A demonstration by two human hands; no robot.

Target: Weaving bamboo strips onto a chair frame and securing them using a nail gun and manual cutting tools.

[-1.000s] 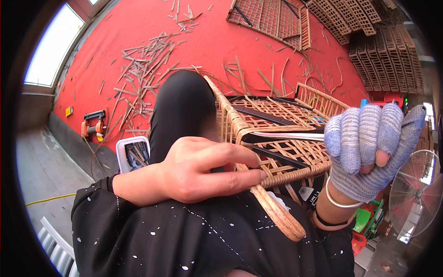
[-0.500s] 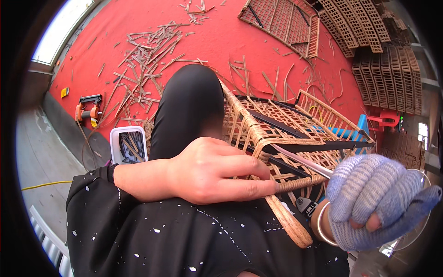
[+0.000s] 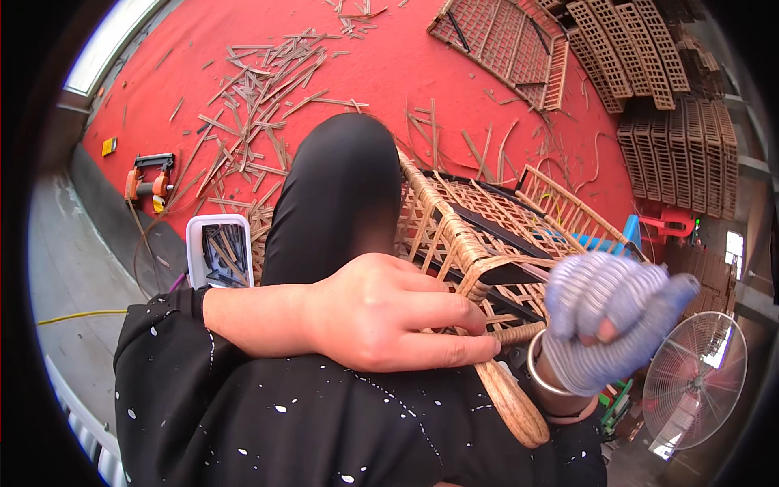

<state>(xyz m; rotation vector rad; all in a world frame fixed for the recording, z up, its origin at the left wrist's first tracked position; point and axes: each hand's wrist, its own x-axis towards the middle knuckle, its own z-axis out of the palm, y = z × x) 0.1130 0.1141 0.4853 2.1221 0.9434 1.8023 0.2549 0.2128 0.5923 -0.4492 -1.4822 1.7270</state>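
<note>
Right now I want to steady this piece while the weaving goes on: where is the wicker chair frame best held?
Probably at the wrapped top rail, from above and the left, as the bare left hand already lies near its corner. The rail is thick, rounded and tightly bound, so fingers can close round it; the open lattice beside it looks thinner. The gloved right hand is blurred.

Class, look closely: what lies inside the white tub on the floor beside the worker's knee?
The white tub holds a loose heap of short cane offcuts. Its bottom is covered by them, so anything beneath cannot be seen.
</note>
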